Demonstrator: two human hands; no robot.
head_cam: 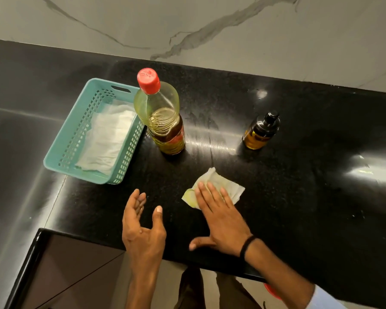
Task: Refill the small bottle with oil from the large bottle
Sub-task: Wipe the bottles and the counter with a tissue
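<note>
The large bottle [163, 121] stands upright on the black counter [299, 175] with its red cap [148, 80] on; yellow oil fills roughly its lower half. The small bottle [260, 131], dark glass with a black top, also stands upright and closed, with amber oil showing in its lower part. A teal basket [65, 143] sits just left of the large bottle, nearly touching its base, and holds a folded white paper towel [107, 141].

The right hand [218, 217] lies flat, palm down, fingers spread and pressing on a crumpled tissue [218, 184] stained yellowish at its near edge; it grips nothing. A black band [246, 245] circles its wrist. The left hand [143, 226] hovers just left of it, open and empty, fingers loosely curled, thumb raised.

From the right hand, the small bottle stands beyond and to the right, well apart. The large bottle stands beyond and to the left, about midway between the two hands' line and the wall, closer to the left hand's side. Neither hand touches either bottle.
</note>
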